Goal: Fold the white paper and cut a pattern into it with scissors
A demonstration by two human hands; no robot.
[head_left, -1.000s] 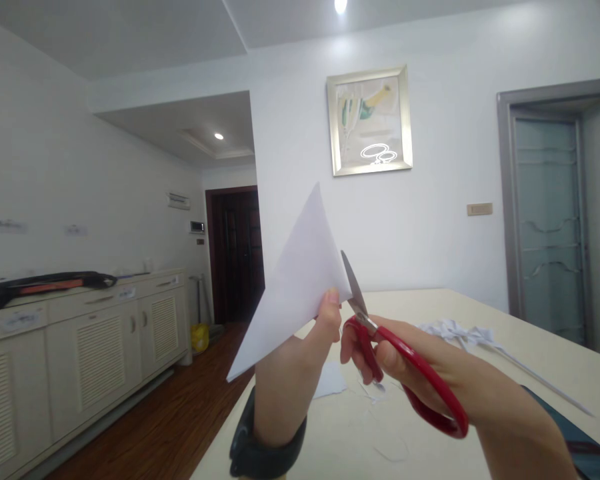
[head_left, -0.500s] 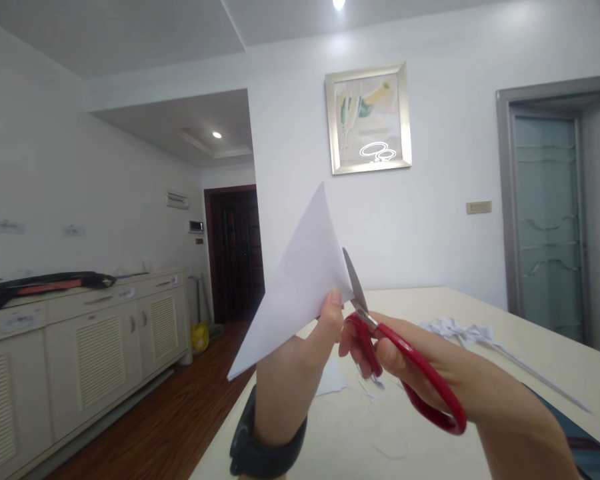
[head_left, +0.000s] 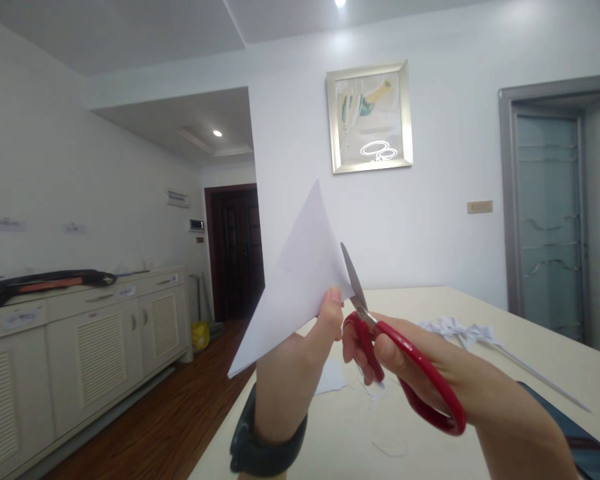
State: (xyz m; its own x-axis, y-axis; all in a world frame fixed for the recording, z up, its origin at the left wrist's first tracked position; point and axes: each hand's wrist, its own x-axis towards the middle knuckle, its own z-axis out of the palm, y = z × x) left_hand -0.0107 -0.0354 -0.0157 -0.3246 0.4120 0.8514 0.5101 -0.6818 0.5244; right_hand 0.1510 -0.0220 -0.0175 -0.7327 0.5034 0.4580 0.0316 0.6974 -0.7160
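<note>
Between thumb and fingers, my left hand [head_left: 325, 327] pinches a folded white sheet of paper [head_left: 300, 280], held up in the air with one pointed corner upward. My right hand [head_left: 395, 347] grips red-handled scissors [head_left: 425, 373], fingers through the loops. Their blades [head_left: 355, 277] point up along the paper's right edge, close to my left thumb; the lower blade is partly hidden behind the paper. A dark band circles my left wrist.
On the cream table [head_left: 345, 440] lie thin paper scraps [head_left: 390, 445], a flat white piece of paper [head_left: 331, 377], a crumpled paper bundle with a thin stick [head_left: 455, 328], and a dark flat device [head_left: 575, 427] at right. Cabinets [head_left: 105, 353] line the left wall.
The scissor blades have opened slightly wider at the paper's right edge, the upper blade tipping a little left. Both hands keep nearly the same place.
</note>
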